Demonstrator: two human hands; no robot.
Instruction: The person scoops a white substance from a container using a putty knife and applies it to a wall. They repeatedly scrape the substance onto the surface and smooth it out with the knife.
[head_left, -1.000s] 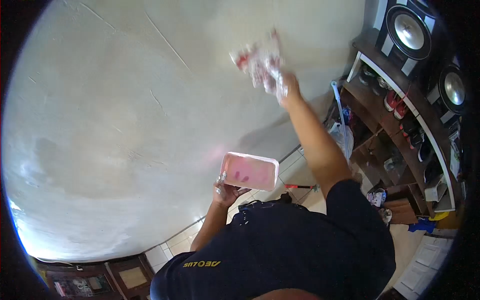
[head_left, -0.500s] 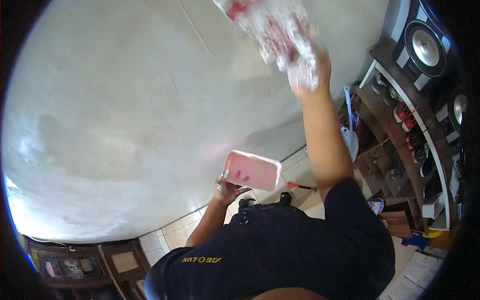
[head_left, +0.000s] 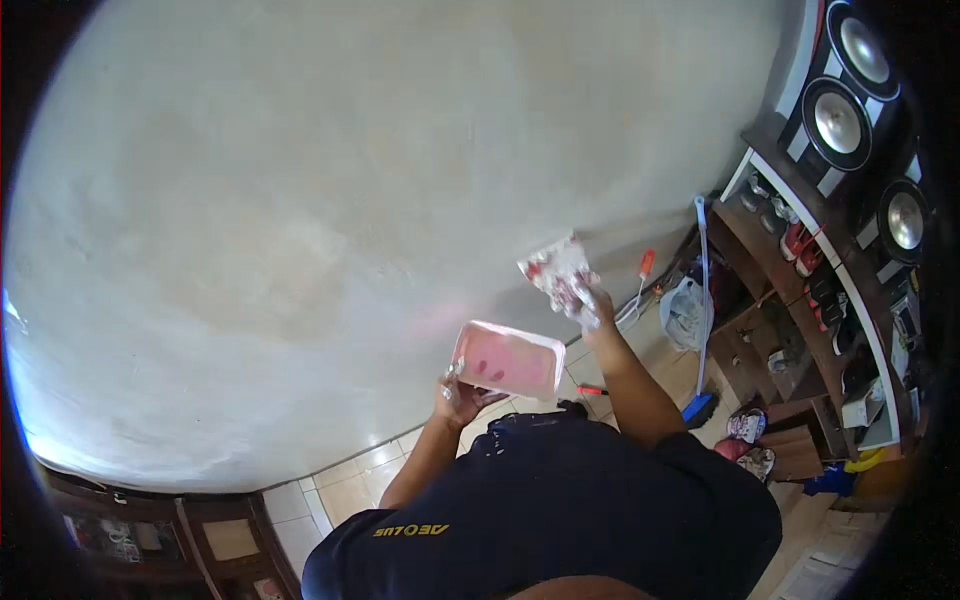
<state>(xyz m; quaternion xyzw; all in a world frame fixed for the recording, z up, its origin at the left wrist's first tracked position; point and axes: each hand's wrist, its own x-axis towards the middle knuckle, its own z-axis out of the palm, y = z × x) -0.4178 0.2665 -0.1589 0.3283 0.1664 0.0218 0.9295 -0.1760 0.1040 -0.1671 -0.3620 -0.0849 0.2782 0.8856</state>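
Note:
My left hand (head_left: 461,398) is closed on the left edge of a pink plastic tray (head_left: 562,358), its thumb over the rim and white smears on the fingers. The inside of the tray shows a pinkish film and two darker oval spots. Up and to the right of it, my right hand (head_left: 597,308) grips a flat red putty scraper (head_left: 556,271) thickly coated in white paste. Paste covers the fingers too. Behind both hands stands a grey-white wall (head_left: 300,200) with damp-looking patches, and the scraper overlaps its lower part in this view.
A broom (head_left: 704,300) with a blue head leans by a curved shoe shelf (head_left: 740,235) on the right. Large speakers (head_left: 838,122) rest above the shoes. An orange power strip (head_left: 647,264) and a white bag (head_left: 683,315) are near the wall. Dark cabinet (head_left: 190,540) at lower left.
My right hand has come down from high on the wall with the scraper, closer to the tray. My left hand still holds the tray in nearly the same place.

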